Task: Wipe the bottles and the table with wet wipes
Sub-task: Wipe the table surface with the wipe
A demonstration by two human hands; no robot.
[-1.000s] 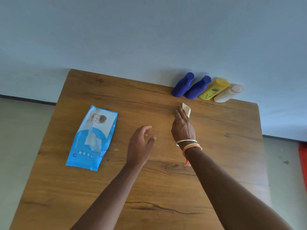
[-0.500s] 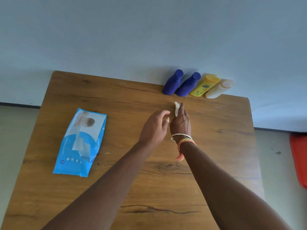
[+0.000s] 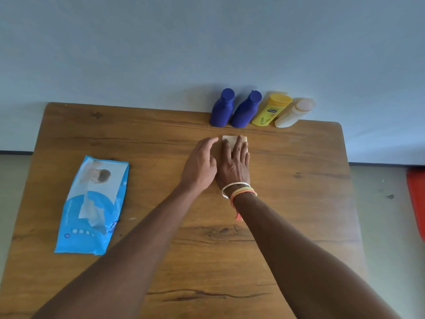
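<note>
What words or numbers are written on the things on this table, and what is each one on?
Wipes pack: "mee", perhaps; white letters on its right edge, cut off and blurred.
Wipes pack: tiny number in a circle near its lower left corner, too small to read.
Yellow bottle: white letters on a dark label, too blurred to read.
Left blue bottle, right blue bottle, white bottle: no writing shows.

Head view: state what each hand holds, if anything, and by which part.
Nothing is gripped: the right hand presses flat on the wet wipe; the left hand holds nothing.
</note>
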